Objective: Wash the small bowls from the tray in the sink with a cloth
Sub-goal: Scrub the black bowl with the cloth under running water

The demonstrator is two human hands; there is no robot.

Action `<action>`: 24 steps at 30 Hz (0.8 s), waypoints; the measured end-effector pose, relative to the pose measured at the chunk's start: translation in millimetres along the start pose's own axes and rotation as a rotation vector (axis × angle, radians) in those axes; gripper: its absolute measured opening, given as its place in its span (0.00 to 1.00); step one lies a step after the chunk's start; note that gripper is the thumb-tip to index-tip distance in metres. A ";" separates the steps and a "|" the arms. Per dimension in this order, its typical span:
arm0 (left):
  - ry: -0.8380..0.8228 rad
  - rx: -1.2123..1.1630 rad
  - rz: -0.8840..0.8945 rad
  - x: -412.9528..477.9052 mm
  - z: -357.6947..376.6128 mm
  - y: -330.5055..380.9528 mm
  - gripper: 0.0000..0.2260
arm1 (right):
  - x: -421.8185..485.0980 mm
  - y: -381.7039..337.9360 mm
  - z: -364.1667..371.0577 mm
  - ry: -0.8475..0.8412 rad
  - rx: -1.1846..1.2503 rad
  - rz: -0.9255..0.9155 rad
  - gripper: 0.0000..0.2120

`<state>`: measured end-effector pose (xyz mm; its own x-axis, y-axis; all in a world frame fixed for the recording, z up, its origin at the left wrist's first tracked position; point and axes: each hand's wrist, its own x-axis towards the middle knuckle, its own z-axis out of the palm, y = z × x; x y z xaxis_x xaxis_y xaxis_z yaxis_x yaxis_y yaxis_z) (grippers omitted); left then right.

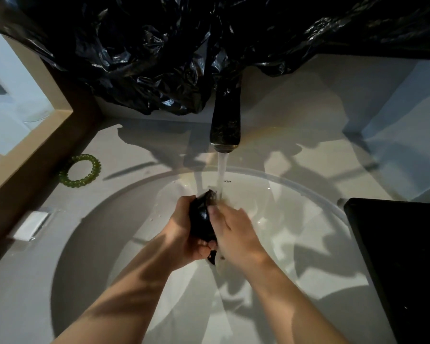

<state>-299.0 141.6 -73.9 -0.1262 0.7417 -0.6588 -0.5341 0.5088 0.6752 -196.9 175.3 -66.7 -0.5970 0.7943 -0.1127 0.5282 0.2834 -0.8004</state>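
Observation:
Over the middle of the white sink (296,194), both my hands meet around a small black bowl (201,219). My left hand (184,229) grips the bowl from the left, holding it on its side. My right hand (236,232) presses a dark wet cloth (211,195) against the bowl from the right. The cloth pokes out above my fingers, and a bit hangs below them. Water runs from the dark faucet (226,120) onto the cloth and the top of the bowl. The black tray (395,256) lies on the counter at the right edge; its contents are too dark to make out.
Crumpled black plastic sheeting (184,45) hangs across the back above the faucet. A green beaded ring (81,170) lies on the counter to the left of the sink, and a small white rectangular object (31,225) lies nearer me. A wooden frame (35,155) borders the left side.

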 end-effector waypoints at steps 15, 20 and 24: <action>0.093 -0.091 0.019 0.9 -7.3 4.6 0.17 | 16.9 27.6 -27.2 0.411 1.091 0.422 0.18; 0.052 0.026 -0.008 -1.1 4.4 3.2 0.19 | 11.4 14.4 -19.0 0.118 0.915 0.230 0.09; 0.115 0.149 0.103 -6.5 10.0 6.1 0.22 | 8.4 20.7 -4.7 0.167 0.623 0.117 0.16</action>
<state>-293.1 144.2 -62.2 -0.2732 0.7425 -0.6116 -0.3847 0.4984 0.7769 -188.1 190.3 -81.4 -0.4282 0.8881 -0.1672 0.1053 -0.1347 -0.9853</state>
